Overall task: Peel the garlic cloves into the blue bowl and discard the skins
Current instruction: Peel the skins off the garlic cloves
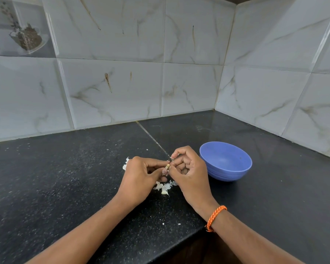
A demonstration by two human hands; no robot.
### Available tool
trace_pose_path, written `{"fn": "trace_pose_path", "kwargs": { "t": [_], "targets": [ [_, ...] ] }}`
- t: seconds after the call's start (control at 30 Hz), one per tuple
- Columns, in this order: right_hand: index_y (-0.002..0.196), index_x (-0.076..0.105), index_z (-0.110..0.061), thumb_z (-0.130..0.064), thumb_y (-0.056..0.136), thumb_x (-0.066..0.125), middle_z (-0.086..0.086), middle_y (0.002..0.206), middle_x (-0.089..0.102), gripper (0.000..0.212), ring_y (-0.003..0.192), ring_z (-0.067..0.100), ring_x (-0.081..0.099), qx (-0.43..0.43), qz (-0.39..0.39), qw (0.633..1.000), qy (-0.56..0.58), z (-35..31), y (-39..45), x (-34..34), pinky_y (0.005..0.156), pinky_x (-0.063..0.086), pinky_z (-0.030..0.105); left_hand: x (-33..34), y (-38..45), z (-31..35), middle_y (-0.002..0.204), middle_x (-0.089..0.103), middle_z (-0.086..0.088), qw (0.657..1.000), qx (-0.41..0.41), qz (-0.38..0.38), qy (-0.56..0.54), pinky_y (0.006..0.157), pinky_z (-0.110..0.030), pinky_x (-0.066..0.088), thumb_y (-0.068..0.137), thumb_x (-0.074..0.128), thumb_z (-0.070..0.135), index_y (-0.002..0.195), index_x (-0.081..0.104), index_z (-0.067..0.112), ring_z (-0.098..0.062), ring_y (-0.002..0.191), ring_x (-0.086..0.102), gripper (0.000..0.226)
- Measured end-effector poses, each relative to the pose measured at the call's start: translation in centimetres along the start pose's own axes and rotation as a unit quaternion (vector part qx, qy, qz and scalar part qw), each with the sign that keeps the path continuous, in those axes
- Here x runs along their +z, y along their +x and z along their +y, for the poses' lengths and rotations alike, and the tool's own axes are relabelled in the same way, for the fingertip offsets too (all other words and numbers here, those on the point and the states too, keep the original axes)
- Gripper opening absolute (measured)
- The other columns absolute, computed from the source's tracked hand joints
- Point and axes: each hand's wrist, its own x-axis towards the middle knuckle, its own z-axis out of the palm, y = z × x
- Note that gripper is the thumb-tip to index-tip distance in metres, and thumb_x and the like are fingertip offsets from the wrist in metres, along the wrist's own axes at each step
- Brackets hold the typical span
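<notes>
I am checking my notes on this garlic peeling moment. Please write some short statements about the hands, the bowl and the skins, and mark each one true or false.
1. Both hands, the left hand and the right hand, pinch one garlic clove between them. True.
2. The blue bowl is full of peeled cloves. False: no cloves show in it.
3. Loose garlic skins lie on the black countertop under the hands. True.
4. The bowl stands to the left of the hands. False: it stands to their right.
5. An orange bracelet is on the left wrist. False: it is on the right wrist.
</notes>
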Motion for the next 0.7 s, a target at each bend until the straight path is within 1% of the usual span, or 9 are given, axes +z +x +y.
{"fn": "trace_pose_path", "kwargs": {
  "t": [0.1,0.17,0.27,0.37,0.43,0.5,0.53,0.6,0.7],
  "targets": [
    [0.099,0.061,-0.020,-0.001,0.088,0.077,0.006,0.076,0.074,0.027,0.065,0.042,0.064,0.008,0.005,1.000,0.015,-0.3,-0.1,0.1,0.058,0.055,0.060,-0.1,0.2,-0.2,0.095,0.084,-0.003,0.998,-0.020,-0.016,-0.049,0.078,-0.035,0.068,0.096,0.077,-0.001,0.108,0.085,0.013,-0.031,0.083,0.082,0.020],
    [0.098,0.061,-0.017,0.001,0.087,0.078,0.005,0.074,0.074,0.027,0.066,0.044,0.063,0.013,0.007,1.000,0.025,-0.6,-0.2,0.1,0.059,0.054,0.057,-0.2,0.2,-0.2,0.096,0.084,-0.009,0.996,-0.034,-0.022,-0.083,0.078,-0.035,0.068,0.096,0.076,-0.004,0.108,0.084,0.008,-0.036,0.084,0.081,0.019],
    [0.098,0.061,-0.015,0.002,0.085,0.081,0.008,0.074,0.074,0.029,0.068,0.045,0.064,0.028,0.011,0.999,0.044,-0.9,-0.2,0.1,0.060,0.054,0.052,-0.3,0.2,-0.1,0.094,0.082,-0.017,0.990,-0.050,-0.031,-0.125,0.074,-0.030,0.067,0.095,0.074,-0.007,0.108,0.083,0.004,-0.034,0.081,0.079,0.019],
    [0.098,0.061,-0.014,0.000,0.082,0.084,0.012,0.075,0.073,0.031,0.070,0.046,0.064,0.040,0.017,0.997,0.060,-1.1,-0.1,0.1,0.062,0.055,0.049,-0.2,0.1,0.2,0.092,0.080,-0.025,0.986,-0.057,-0.036,-0.150,0.073,-0.029,0.067,0.095,0.073,-0.009,0.109,0.083,0.001,-0.034,0.078,0.077,0.019],
    [0.099,0.061,-0.014,0.000,0.083,0.083,0.013,0.075,0.073,0.031,0.071,0.048,0.064,0.046,0.017,0.996,0.068,-1.1,0.0,0.0,0.062,0.054,0.050,-0.2,0.0,0.4,0.090,0.079,-0.027,0.984,-0.055,-0.036,-0.166,0.072,-0.029,0.066,0.095,0.073,-0.010,0.110,0.082,0.002,-0.032,0.076,0.076,0.021],
    [0.098,0.060,-0.014,0.004,0.084,0.080,0.014,0.075,0.073,0.030,0.071,0.050,0.063,0.049,0.015,0.995,0.081,-1.0,-0.1,0.0,0.062,0.053,0.050,-0.2,-0.1,0.5,0.088,0.078,-0.028,0.982,-0.049,-0.040,-0.178,0.070,-0.029,0.065,0.094,0.073,-0.009,0.114,0.080,0.003,-0.029,0.071,0.076,0.024],
    [0.099,0.060,-0.014,0.005,0.084,0.078,0.016,0.076,0.073,0.030,0.071,0.049,0.065,0.051,0.014,0.995,0.088,-1.0,-0.1,0.0,0.064,0.055,0.050,-0.2,-0.1,0.6,0.088,0.077,-0.029,0.981,-0.047,-0.042,-0.183,0.068,-0.029,0.065,0.094,0.073,-0.009,0.117,0.078,0.003,-0.029,0.069,0.076,0.027],
    [0.100,0.060,-0.013,0.006,0.085,0.077,0.016,0.078,0.074,0.030,0.072,0.042,0.070,0.052,0.008,0.994,0.094,-1.0,-0.1,0.0,0.068,0.058,0.050,-0.1,-0.2,0.6,0.086,0.076,-0.028,0.979,-0.047,-0.049,-0.190,0.067,-0.030,0.064,0.095,0.072,-0.010,0.120,0.075,0.003,-0.028,0.067,0.075,0.028],
    [0.101,0.060,-0.012,0.006,0.087,0.075,0.015,0.079,0.074,0.028,0.072,0.028,0.071,0.056,0.001,0.993,0.109,-1.0,-0.1,-0.1,0.069,0.058,0.037,-0.3,-0.2,0.7,0.085,0.075,-0.026,0.977,-0.052,-0.062,-0.198,0.068,-0.030,0.062,0.095,0.072,-0.009,0.119,0.076,0.005,-0.027,0.066,0.073,0.028]
  ]
}}
